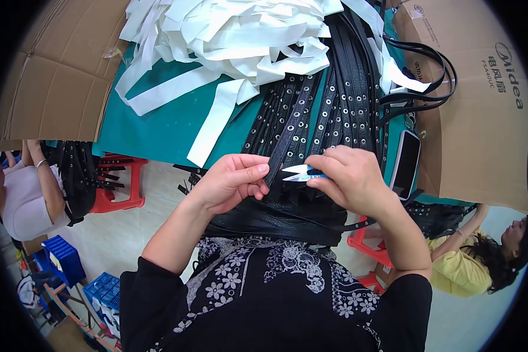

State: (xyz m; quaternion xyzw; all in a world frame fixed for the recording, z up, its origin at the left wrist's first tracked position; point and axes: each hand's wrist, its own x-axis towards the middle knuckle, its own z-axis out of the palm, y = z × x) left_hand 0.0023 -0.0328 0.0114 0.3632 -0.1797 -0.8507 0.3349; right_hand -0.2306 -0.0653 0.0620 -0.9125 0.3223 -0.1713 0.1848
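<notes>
And there, the left hand pinched a black eyeleted strap at the teal table's near edge! The right hand gripped blue-handled snips, blades parted beside it.

Blue-handled snips beside black strap

On the table, far side, a heap of tapes; nearer, straps; to their right, a phone. At left, cardboard; at right, a carton. In the right hand, snips.
</notes>
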